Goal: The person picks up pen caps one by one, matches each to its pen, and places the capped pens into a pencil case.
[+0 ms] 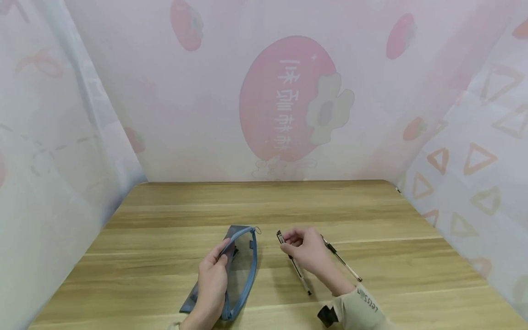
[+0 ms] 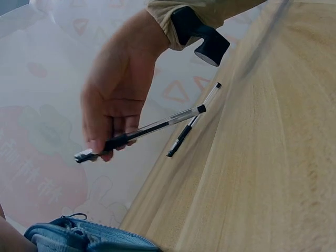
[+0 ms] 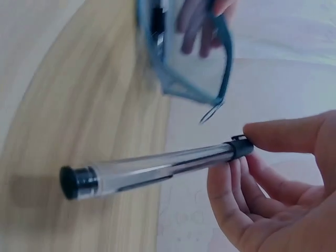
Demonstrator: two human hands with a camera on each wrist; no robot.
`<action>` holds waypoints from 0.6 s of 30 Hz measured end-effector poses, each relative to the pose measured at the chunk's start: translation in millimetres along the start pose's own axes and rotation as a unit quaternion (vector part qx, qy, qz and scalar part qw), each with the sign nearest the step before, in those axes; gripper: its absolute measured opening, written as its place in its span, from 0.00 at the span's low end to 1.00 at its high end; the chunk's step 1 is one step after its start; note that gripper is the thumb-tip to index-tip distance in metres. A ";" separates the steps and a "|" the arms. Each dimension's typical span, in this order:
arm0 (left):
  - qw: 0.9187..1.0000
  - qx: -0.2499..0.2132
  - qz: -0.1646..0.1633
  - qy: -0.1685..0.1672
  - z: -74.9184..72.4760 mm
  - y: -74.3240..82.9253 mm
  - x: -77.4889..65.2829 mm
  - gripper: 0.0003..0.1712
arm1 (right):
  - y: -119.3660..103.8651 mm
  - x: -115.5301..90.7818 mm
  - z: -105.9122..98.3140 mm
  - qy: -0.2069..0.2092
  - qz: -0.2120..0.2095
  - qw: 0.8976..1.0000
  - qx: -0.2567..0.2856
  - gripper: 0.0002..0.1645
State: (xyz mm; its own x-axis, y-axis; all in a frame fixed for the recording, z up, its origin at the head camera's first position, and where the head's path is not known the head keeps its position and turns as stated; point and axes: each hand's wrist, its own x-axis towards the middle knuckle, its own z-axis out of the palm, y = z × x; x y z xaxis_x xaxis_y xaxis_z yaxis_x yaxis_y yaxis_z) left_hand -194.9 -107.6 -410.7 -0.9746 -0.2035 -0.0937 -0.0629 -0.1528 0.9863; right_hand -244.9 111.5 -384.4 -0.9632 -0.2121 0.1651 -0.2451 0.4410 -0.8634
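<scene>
My left hand grips the near side of a blue-grey zippered pencil case, thumb at its edge. The case is unzipped, its mouth gaping toward the right. Something dark shows inside it in the right wrist view. Just right of the case, my right hand pinches a clear-barrelled pen with a black cap between thumb and fingers near its capped end. The pen slants, its black-plugged tail pointing back toward me, raised over the table in the left wrist view.
A second, similar pen lies on the wooden table to the right of my right hand. A small ring hangs at the case's far end. Printed fabric encloses the table at the back and sides.
</scene>
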 end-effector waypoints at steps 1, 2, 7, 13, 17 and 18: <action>1.000 0.000 -0.001 0.000 0.4 0.1 -0.1 0.26 | -3.4 -2.6 1.7 0.009 0.005 1.000 0.019 0.05; 1.000 0.000 -0.001 0.001 0.9 0.3 -0.1 0.26 | -6.8 -5.3 3.4 0.018 0.008 0.999 0.036 0.06; 1.000 0.005 -0.004 0.005 2.4 2.2 1.0 0.26 | -15.6 -10.5 15.7 0.044 0.031 0.990 0.133 0.10; 1.000 0.001 -0.004 0.004 2.5 2.3 1.9 0.26 | -20.8 -11.4 35.3 0.031 0.036 0.979 0.197 0.13; 1.000 -0.004 -0.001 0.005 2.3 2.3 1.7 0.26 | -23.8 -10.1 45.1 0.015 0.031 0.981 0.193 0.12; 1.000 -0.004 0.001 0.005 2.1 2.4 1.6 0.26 | -24.7 -9.6 46.5 0.012 0.030 0.981 0.189 0.12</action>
State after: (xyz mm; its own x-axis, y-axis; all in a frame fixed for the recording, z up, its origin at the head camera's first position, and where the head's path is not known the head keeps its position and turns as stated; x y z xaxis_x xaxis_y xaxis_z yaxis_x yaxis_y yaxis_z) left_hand -197.1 -106.3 -408.1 -0.9727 -0.2125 -0.0935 -0.0597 -0.1599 0.9853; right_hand -224.5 62.1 -386.9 -0.9780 -0.1733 0.1165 -0.1344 0.0955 -0.9863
